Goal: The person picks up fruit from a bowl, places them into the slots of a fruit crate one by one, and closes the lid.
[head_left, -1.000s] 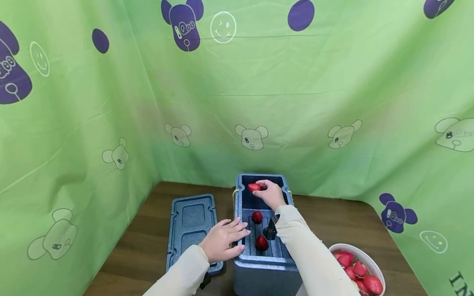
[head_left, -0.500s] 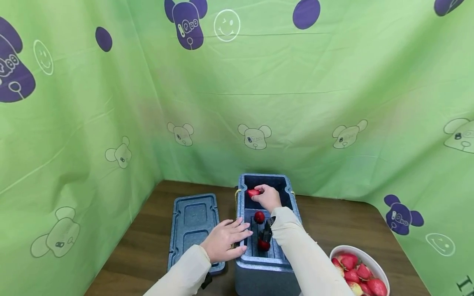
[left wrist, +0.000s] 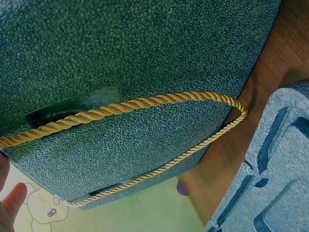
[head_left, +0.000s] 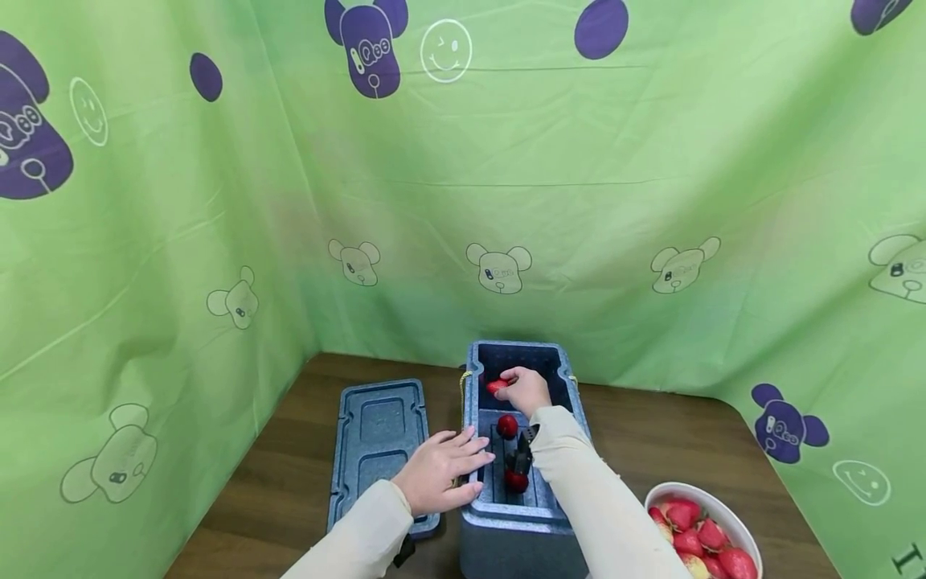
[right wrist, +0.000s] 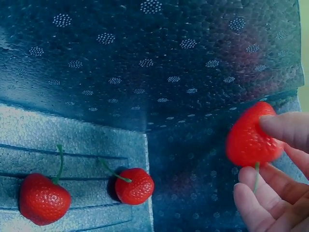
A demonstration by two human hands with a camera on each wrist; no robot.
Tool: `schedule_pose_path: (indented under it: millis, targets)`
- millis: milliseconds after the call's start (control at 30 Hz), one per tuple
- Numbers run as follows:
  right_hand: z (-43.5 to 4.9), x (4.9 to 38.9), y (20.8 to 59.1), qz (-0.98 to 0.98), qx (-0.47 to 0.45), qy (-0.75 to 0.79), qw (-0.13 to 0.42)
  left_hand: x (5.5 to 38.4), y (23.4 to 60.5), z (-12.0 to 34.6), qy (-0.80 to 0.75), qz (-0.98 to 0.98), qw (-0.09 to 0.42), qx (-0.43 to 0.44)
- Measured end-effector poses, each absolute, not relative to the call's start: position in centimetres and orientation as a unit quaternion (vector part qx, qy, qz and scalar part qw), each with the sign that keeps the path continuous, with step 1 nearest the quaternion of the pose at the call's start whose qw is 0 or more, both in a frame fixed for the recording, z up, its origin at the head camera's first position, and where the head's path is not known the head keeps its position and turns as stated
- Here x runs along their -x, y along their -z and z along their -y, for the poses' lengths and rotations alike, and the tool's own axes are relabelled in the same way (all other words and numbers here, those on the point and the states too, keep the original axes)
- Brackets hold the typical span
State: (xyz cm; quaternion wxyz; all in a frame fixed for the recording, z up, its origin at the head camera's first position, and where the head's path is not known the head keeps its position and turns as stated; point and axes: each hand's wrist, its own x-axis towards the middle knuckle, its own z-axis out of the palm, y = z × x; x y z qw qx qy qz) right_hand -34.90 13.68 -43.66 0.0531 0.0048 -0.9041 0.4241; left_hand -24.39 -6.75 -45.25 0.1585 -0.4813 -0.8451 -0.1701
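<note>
A blue-grey foam box (head_left: 521, 524) stands uncovered on the table. Over its deep far end my right hand (head_left: 526, 392) pinches a red strawberry (right wrist: 256, 135) between thumb and fingers, its green stem pointing down in the right wrist view. Two more strawberries lie on the raised floor of the near part: one (right wrist: 134, 186) close to the step, the other (right wrist: 44, 199) farther back and partly hidden by the wrist camera in the head view. My left hand (head_left: 443, 473) rests on the box's left rim with fingers spread.
Left of the box lies its foam lid (head_left: 382, 438). At the right, a white bowl (head_left: 731, 515) holds several strawberries (head_left: 711, 533). A twisted yellow rope (left wrist: 159, 100) runs along the box's side. Green printed cloth (head_left: 579, 177) hangs behind the wooden table (head_left: 637, 426).
My right hand has lowered slightly into the far end of the box with the strawberry. The left hand stays on the rim. The head view has shifted a little.
</note>
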Motion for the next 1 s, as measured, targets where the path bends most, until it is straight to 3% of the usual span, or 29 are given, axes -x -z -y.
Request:
schedule_pose_path:
  millis: [533, 767, 1000]
  targets:
    - [-16.4, 34.0, 38.2, 0.903, -0.105, -0.417, 0.005, 24.6, 44.6, 7.1, 0.167, 0.852, 0.151, 0.472]
    - [-21.3, 31.6, 36.8, 0.892, -0.192, -0.409, -0.029, 24.2, 44.8, 7.0, 0.173, 0.859, 0.13, 0.464]
    - [-27.8, 29.0, 37.4, 0.884, -0.203, -0.417, -0.054, 23.9, 45.2, 6.4, 0.183, 0.851, 0.142, 0.471]
